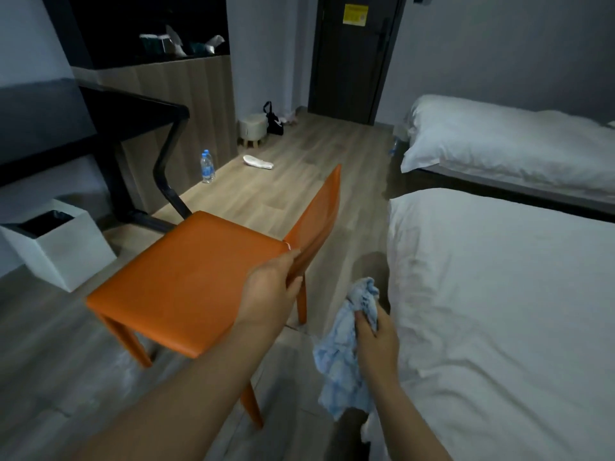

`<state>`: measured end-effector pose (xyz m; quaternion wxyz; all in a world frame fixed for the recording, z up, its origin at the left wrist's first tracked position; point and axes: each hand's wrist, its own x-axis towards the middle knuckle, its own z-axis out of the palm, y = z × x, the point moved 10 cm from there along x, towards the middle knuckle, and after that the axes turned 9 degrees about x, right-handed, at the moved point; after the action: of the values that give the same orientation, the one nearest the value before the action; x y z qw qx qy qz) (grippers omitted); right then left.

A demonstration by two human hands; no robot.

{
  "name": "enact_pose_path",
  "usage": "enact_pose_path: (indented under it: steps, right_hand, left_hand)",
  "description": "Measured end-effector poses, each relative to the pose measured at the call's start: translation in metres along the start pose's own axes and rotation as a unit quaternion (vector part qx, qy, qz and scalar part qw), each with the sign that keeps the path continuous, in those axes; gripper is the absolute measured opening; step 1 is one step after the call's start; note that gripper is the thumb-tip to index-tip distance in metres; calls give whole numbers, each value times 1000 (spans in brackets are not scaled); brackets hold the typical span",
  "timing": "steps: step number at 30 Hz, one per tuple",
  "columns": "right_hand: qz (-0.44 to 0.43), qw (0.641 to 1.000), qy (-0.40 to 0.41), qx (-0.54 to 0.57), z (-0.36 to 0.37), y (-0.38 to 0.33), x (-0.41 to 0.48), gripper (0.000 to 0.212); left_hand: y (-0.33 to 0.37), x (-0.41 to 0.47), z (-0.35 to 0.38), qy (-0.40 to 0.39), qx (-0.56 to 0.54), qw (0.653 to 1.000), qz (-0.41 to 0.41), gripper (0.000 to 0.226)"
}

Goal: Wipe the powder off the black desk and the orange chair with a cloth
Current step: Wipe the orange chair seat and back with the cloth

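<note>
In the middle of the frame the left hand (266, 294) grips the stiff, likely light orange chair (186, 271) where seat meets back, while the right hand (376, 344) clutches the soft, limp cloth (342, 371) at lower right, the black desk (100, 118) standing at upper left.

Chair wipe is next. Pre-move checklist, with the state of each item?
1. Cloth in hand: ok. The right grip holds the cloth, bunched up.
2. Chair steadied: ok. The left grip grips the orange chair at the seat's rear corner, by the backrest.
3. Seat free of objects: ok. Nothing lies on it.
4. Powder located on the seat: cannot tell. The light is dim, and only a small pale mark shows near the rear corner.
5. Black desk top wiped: cannot tell. It is too dark and seen at a shallow angle.
6. All chair legs on the floor: cannot tell. The far legs are hidden.
</note>
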<state>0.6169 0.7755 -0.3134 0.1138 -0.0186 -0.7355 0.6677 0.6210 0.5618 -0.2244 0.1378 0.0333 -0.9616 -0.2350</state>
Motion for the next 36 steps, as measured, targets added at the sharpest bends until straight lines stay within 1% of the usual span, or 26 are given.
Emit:
enact_pose_path:
  steps: [2,4,6,8,11,15,21,28,32,36]
  right_hand:
    - [11,1000,-8,-9,-21,-34,-8,14]
    - [24,999,-23,-22,-41,-67,-15,12]
    - [32,998,-40,-37,-62,-109,-22,13]
    - [27,997,-55,-52,-79,-157,-25,15]
    - [28,993,-95,-69,-94,-214,-30,15]
    - [14,986,-141,-82,-93,-264,-34,16]
    - [-15,981,-167,-101,-56,-290,-13,25]
    - [-52,976,-183,-104,1,-324,35,20]
    - [-50,975,-188,-112,23,-325,68,29]
    - [-61,969,-211,-114,54,-329,104,36]
  left_hand:
    - [13,-8,-18,-68,24,997,-13,60]
    - [31,-20,-51,-89,21,995,-30,63]
    - [51,-38,-90,-99,8,994,-52,57]
    - [70,-55,-123,-111,-5,991,-78,44]
    - [95,-73,-168,-93,-42,989,-106,17]
    - [109,-86,-210,-57,-89,984,-141,18]
    - [86,-79,-223,-66,-102,976,-180,15]
    - [44,-31,-236,-71,-114,973,-188,23]
    - [28,-4,-235,-87,-123,969,-195,24]
    - [13,30,-233,-85,-125,969,-194,21]
